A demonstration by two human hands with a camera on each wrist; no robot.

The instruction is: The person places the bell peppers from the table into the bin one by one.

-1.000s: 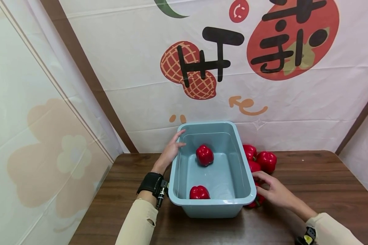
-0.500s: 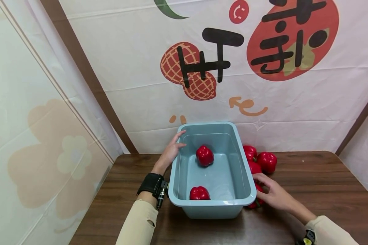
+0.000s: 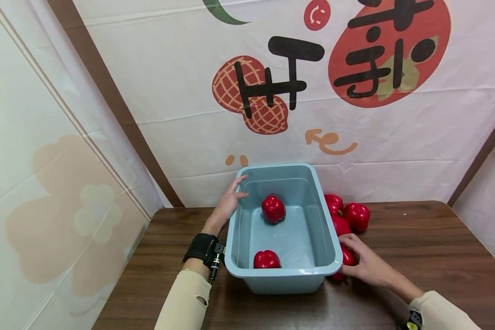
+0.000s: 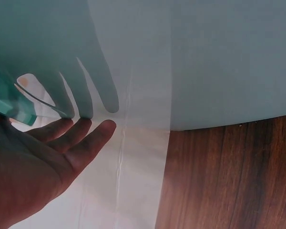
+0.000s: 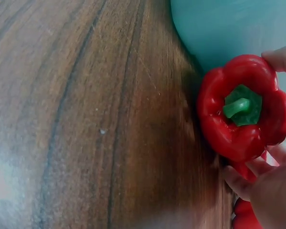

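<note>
The right hand (image 3: 365,265) is grasping a red pepper (image 5: 245,114) beside the blue tub (image 3: 332,238). The left hand (image 3: 227,205) is lying relaxed, seemingly touching the tub's rim.

A tub (image 3: 332,238) is set on the table (image 3: 416,256), close to the backdrop (image 3: 181,91) hung behind it. Two peppers are found inside: one (image 3: 273,209) toward the far end, one (image 3: 266,260) against the near wall. The left hand (image 3: 228,205) is laid flat against the tub's left wall from outside. To the tub's right, a cluster of peppers (image 3: 356,216) is piled on the table, and the nearest pepper (image 5: 245,114), just beside the tub's near right corner, is gripped by the right hand (image 3: 367,266).
</note>
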